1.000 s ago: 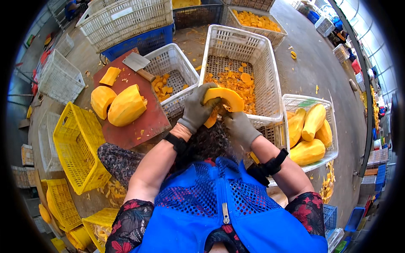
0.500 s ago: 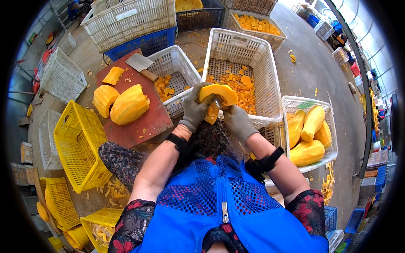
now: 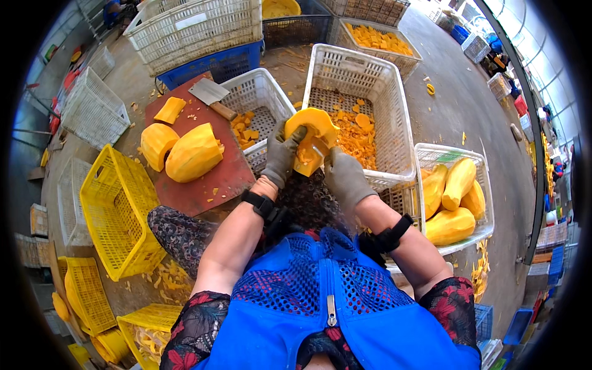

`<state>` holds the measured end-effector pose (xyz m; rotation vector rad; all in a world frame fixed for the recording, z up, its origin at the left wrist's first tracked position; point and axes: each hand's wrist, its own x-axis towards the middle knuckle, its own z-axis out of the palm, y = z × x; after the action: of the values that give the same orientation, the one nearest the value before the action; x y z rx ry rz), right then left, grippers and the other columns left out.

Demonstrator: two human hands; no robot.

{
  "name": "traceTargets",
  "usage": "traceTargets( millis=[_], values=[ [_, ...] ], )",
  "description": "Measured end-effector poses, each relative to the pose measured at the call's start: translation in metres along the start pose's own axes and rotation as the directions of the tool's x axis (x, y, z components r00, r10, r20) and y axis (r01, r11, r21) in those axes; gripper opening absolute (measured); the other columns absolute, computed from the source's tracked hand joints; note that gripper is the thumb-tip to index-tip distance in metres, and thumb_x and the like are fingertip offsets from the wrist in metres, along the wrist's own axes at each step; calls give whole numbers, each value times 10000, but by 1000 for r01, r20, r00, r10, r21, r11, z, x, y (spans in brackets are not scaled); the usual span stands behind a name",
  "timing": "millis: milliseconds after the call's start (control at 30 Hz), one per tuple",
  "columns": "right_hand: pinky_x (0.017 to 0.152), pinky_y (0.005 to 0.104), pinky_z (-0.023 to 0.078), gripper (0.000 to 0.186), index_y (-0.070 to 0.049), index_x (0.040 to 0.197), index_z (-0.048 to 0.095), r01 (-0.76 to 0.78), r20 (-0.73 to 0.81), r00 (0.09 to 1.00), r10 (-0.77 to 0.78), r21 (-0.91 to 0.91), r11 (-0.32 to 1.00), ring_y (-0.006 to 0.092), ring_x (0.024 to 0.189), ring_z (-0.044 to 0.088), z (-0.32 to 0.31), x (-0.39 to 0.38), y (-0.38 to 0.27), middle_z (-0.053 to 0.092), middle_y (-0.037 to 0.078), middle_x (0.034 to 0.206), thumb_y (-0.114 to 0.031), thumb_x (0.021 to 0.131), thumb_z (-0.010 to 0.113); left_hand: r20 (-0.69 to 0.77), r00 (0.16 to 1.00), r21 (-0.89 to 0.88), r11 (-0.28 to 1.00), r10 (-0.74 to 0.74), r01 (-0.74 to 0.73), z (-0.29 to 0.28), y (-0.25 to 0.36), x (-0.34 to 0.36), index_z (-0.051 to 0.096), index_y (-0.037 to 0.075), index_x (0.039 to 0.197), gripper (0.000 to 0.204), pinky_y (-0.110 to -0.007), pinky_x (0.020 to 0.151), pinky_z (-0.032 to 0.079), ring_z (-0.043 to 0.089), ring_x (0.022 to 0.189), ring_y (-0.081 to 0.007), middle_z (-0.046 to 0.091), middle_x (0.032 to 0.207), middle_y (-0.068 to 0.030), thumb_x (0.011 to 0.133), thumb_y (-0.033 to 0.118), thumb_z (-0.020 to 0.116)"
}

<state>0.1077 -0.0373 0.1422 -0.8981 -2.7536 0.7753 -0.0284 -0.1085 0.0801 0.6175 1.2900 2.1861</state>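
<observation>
My left hand (image 3: 282, 157), in a grey glove, grips a hollowed orange pumpkin piece (image 3: 312, 121) by its edge, over my lap. Its opened inside faces up. Closed round a small metal scraper (image 3: 320, 148) is my gloved right hand (image 3: 345, 177); the tool's shiny end rests inside the hollow and its handle is hidden in my fist. To the left, a red cutting board (image 3: 185, 191) bears two large peeled pumpkin pieces (image 3: 195, 154), a smaller chunk (image 3: 170, 110) and a cleaver (image 3: 209, 92) with a wooden handle.
A white crate (image 3: 398, 117) with orange scraps stands ahead, beside a smaller white crate (image 3: 262, 77) of cut chunks. Peeled whole pumpkins (image 3: 459, 183) fill a crate at right. A yellow crate (image 3: 111, 209) tilts at left. Stacked crates (image 3: 194, 37) stand behind the board.
The pumpkin piece has been tilted, so its hollow now shows more fully. The scraper has shifted slightly within it, and my right hand has moved a little lower.
</observation>
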Motion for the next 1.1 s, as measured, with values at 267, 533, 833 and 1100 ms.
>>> traceTargets(
  millis=[267, 533, 833, 1100],
  values=[
    [672, 489, 487, 189, 13, 959, 541, 9, -19, 1000, -13, -167, 986, 412, 763, 625, 10, 22, -22, 627, 249, 775, -120, 849, 465, -69, 990, -283, 954, -122, 98, -13, 5, 1, 554, 17, 1113, 410, -283, 755, 525, 606, 875, -145, 614, 1020, -62, 878, 347, 622],
    [682, 485, 493, 208, -7, 994, 548, 93, 95, 992, -77, -172, 981, 408, 789, 622, 11, 32, -37, 630, 239, 801, -132, 851, 465, -60, 991, -356, 930, -123, 94, -15, 5, 1, 565, 20, 1080, 386, -287, 741, 532, 611, 852, -153, 627, 968, -52, 893, 356, 593],
    [694, 450, 515, 200, -31, 975, 614, 257, 223, 954, -200, -265, 929, 362, 807, 649, 6, 30, -36, 663, 180, 844, -120, 836, 501, 53, 998, -173, 985, 23, -13, -38, 0, 0, 572, 35, 1121, 422, -272, 801, 497, 591, 906, -132, 624, 1006, -30, 840, 335, 668],
    [660, 435, 520, 187, -48, 981, 599, 317, 272, 935, -228, -351, 881, 351, 786, 652, 4, 34, -35, 658, 178, 826, -116, 831, 510, 162, 987, -206, 978, 7, 27, -51, -11, 4, 560, 20, 1159, 437, -283, 849, 492, 582, 954, -133, 620, 1071, -38, 800, 210, 721]
  ],
)
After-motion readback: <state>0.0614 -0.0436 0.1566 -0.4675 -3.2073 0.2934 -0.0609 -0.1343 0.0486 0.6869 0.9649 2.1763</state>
